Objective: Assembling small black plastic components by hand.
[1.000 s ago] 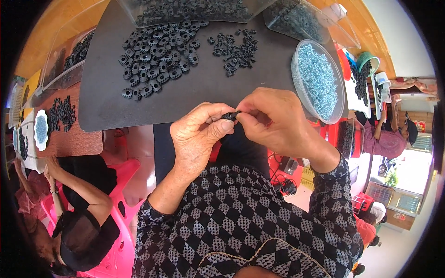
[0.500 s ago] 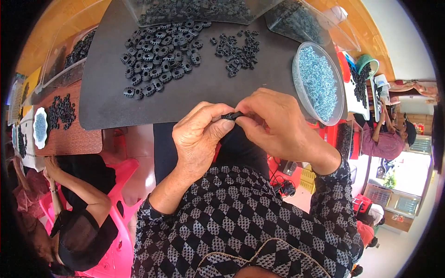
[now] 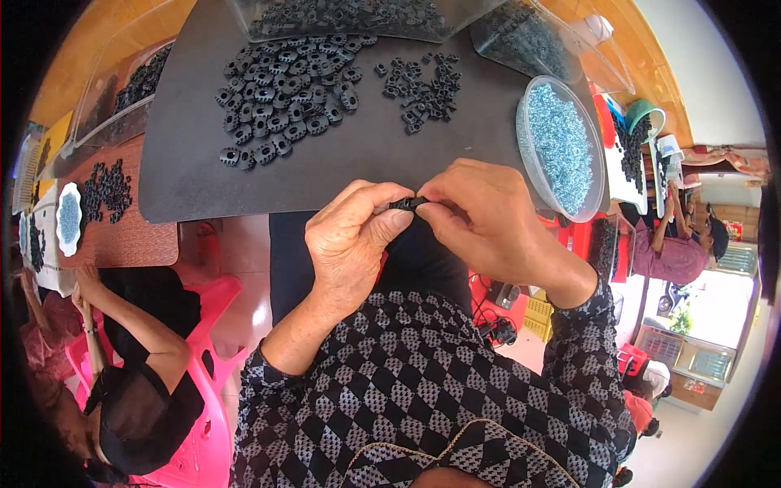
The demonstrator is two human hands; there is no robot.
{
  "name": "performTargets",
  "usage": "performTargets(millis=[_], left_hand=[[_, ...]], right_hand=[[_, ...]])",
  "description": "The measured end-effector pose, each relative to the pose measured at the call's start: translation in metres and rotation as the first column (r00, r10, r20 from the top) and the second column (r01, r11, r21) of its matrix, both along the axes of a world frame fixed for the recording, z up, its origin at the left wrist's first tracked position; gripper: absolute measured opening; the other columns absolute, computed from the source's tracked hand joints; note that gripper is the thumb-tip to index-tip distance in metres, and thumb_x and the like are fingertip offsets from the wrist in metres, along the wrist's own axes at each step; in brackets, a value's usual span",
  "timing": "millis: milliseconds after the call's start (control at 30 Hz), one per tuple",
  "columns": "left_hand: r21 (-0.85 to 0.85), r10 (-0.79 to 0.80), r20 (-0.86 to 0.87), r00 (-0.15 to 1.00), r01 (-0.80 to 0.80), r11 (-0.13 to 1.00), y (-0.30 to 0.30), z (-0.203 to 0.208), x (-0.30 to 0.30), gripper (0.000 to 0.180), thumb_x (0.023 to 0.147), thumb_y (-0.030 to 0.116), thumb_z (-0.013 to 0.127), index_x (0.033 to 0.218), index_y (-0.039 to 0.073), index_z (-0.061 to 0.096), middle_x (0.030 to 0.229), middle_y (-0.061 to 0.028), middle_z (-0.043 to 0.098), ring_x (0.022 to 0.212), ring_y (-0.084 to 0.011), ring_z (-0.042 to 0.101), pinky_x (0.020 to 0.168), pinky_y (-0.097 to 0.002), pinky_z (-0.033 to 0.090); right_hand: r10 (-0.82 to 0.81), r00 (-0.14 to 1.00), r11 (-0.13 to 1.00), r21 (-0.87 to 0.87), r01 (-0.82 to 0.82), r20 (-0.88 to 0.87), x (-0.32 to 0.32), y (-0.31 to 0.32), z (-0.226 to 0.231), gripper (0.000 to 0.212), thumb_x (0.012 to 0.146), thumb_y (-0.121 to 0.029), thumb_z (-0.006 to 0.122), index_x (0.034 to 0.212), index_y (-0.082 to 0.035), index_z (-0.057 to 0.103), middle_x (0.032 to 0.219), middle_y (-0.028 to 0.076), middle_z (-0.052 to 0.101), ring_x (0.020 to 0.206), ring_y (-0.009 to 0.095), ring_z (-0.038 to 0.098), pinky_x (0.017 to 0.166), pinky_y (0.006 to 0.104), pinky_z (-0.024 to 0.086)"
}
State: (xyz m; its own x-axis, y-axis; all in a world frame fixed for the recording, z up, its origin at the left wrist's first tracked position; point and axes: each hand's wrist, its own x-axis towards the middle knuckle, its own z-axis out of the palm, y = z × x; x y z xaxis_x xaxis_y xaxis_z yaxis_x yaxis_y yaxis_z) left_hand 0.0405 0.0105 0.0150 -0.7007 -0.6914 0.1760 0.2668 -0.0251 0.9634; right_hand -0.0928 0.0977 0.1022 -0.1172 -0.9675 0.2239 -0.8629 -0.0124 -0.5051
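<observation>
Over the near edge of the dark table (image 3: 325, 183), my two hands meet on a small black plastic cord lock (image 3: 404, 204). My left hand (image 3: 350, 236) pinches its body between thumb and forefinger. The fingertips of my right hand (image 3: 480, 220) close on its right end, where a black piece shows; the fingers partly hide the join. Beyond my hands lies a spread of black oval cord-lock bodies (image 3: 285, 102) with holes and ridged edges. To its right is a smaller group of black plastic inserts (image 3: 423, 89). A clear round tub (image 3: 521, 134) on the right holds many small bluish metal springs (image 3: 561, 146).
Clear bins (image 3: 342, 20) of black parts stand along the far edge. At left, a co-worker (image 3: 146, 407) sits on a pink chair (image 3: 215, 407) beside a brown table (image 3: 146, 244) with parts and a white dish (image 3: 69, 220). Another person (image 3: 675, 252) works at far right.
Both hands keep their grip on the cord lock with only a slight shift. The right fingers sit a little differently on its end.
</observation>
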Motion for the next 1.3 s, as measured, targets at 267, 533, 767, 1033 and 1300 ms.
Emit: performTargets(millis=[267, 533, 767, 1033, 1300], left_hand=[[-0.413, 0.161, -0.031, 0.986, -0.159, 0.897, 0.0, -0.005, -0.002, 0.018, 0.071, 0.001, 0.073, 0.086, -0.002, 0.064, 0.073, -0.0102, 0.062, 0.063, -0.0221, 0.06, 0.056, -0.0289, 0.047], [-0.477, 0.148, -0.098, 0.984, -0.177, 0.861, -0.002, -0.007, -0.003, 0.021, 0.066, -0.003, 0.073, 0.084, -0.003, 0.063, 0.071, -0.0113, 0.061, 0.061, -0.0243, 0.06, 0.054, -0.0312, 0.046], [-0.395, 0.139, -0.058, 0.989, -0.15, 0.906, -0.003, -0.004, -0.002, 0.017, 0.071, 0.002, 0.073, 0.085, -0.002, 0.064, 0.071, -0.0098, 0.061, 0.061, -0.0213, 0.059, 0.055, -0.0285, 0.046], [0.156, -0.037, -0.094, 0.995, 0.051, 0.986, -0.005, 0.0, 0.002, 0.018, 0.08, 0.004, 0.07, 0.097, -0.003, 0.067, 0.081, -0.0036, 0.063, 0.069, -0.0081, 0.058, 0.061, -0.0203, 0.046], [0.217, -0.04, -0.121, 0.992, 0.066, 0.974, -0.001, 0.0, 0.0, 0.02, 0.08, 0.001, 0.069, 0.099, -0.004, 0.066, 0.083, -0.0039, 0.063, 0.07, -0.0089, 0.059, 0.063, -0.02, 0.048]], right_hand=[[0.018, 0.999, 1.0, 0.016, -0.019, 0.037, 0.001, 0.001, -0.011, 0.01, 0.074, -0.005, 0.063, 0.077, -0.002, 0.054, 0.066, 0.013, 0.056, 0.062, 0.033, 0.058, 0.055, 0.0427, 0.045], [0.055, 0.991, 0.998, -0.028, -0.059, -0.12, 0.008, 0.007, -0.02, 0.013, 0.073, -0.003, 0.063, 0.076, -0.002, 0.05, 0.066, 0.012, 0.053, 0.061, 0.031, 0.055, 0.054, 0.041, 0.043], [0.089, 0.991, 0.99, -0.105, -0.099, -0.1, 0.005, -0.002, -0.017, 0.014, 0.075, 0.002, 0.066, 0.088, 0.002, 0.059, 0.066, 0.012, 0.056, 0.057, 0.026, 0.058, 0.05, 0.0353, 0.044], [-0.295, 0.722, 0.955, 0.168, 0.245, 0.626, 0.007, -0.001, 0.003, 0.01, 0.082, -0.002, 0.064, 0.091, 0.003, 0.064, 0.073, 0.005, 0.063, 0.064, 0.008, 0.062, 0.054, 0.0202, 0.045], [0.009, 0.996, 0.995, -0.096, -0.001, 0.085, 0.001, -0.003, -0.005, 0.012, 0.074, 0.0, 0.066, 0.084, 0.001, 0.061, 0.065, 0.01, 0.056, 0.056, 0.023, 0.055, 0.05, 0.0335, 0.042]])
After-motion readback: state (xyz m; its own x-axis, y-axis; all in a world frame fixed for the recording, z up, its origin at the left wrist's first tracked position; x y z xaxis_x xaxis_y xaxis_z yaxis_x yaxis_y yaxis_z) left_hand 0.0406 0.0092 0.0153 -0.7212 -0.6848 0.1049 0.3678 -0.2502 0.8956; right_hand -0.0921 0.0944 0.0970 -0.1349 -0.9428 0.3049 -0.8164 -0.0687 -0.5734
